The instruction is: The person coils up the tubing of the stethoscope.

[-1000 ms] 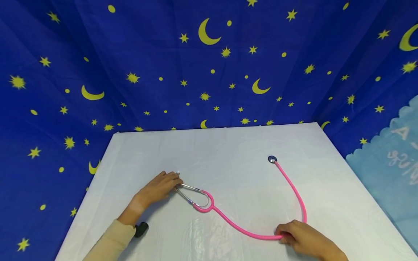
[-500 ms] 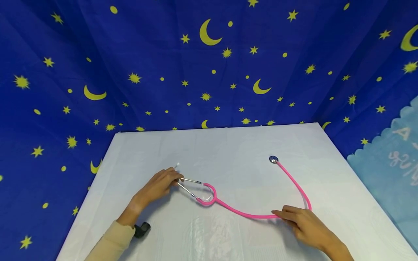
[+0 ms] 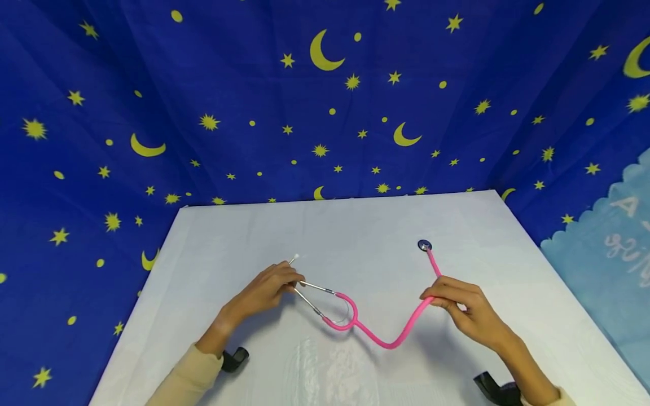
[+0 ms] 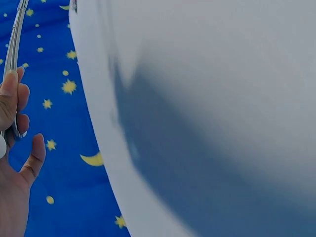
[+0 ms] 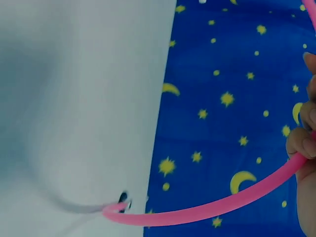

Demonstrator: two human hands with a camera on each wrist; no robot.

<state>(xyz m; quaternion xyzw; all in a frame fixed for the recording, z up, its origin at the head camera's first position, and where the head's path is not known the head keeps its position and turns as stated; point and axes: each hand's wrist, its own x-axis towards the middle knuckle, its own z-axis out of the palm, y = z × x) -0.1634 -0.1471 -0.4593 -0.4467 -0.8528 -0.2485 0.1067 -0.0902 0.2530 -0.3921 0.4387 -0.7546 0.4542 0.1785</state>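
Note:
A pink stethoscope [image 3: 391, 345] stretches between both hands over the white table. My left hand [image 3: 271, 287] pinches its metal ear tubes [image 3: 320, 288], and a white ear tip [image 3: 296, 256] pokes out beyond the fingers. In the left wrist view that hand [image 4: 15, 108] has thumb and fingers on the tubes, with the little finger apart. My right hand [image 3: 469, 310] grips the pink tubing partway along, and the tubing sags between the hands. The round chest piece [image 3: 424, 245] is at the far right of the table. Tubing [image 5: 212, 210] curves from the right hand in the right wrist view.
The white table [image 3: 350, 237] reaches back to a blue curtain [image 3: 254, 84] with yellow moons and stars. A light-blue panel with lettering [image 3: 609, 259] hangs at the right. Black wrist-mounted pieces show below the left wrist [image 3: 236, 360] and right wrist [image 3: 500, 389].
My right hand has lifted the tubing and moved away from me, toward the chest piece. My left hand has shifted right with the ear tubes. The chest piece has stayed nearly in place.

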